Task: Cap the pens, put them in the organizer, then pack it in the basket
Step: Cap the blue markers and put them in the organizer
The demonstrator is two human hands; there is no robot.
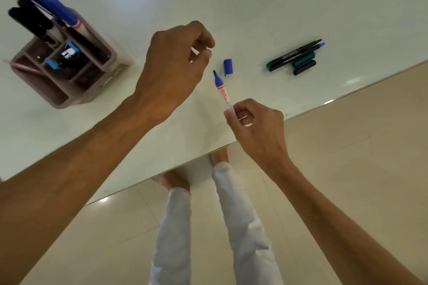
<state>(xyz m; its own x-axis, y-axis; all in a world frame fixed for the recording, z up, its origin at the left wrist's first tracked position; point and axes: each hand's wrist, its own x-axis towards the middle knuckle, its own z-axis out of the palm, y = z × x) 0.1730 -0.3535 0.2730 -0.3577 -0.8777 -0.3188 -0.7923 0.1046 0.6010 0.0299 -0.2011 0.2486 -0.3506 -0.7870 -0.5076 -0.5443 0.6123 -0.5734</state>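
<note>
Right grip (252,120) pinches marker (223,92) by its tail, tip up for capping. Left grip (176,65) empty, fingers loose, hovering nr blue cap (228,66) on surface (254,7). Organizer (67,69) far left.

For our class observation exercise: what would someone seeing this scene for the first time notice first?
Two bare arms meet at the centre: the right hand holds an uncapped blue marker tip up, its blue cap lying on the white table just beyond, by the half-closed left hand. At far left, a pink organizer already bristles with capped markers. More pens lie at right.
</note>
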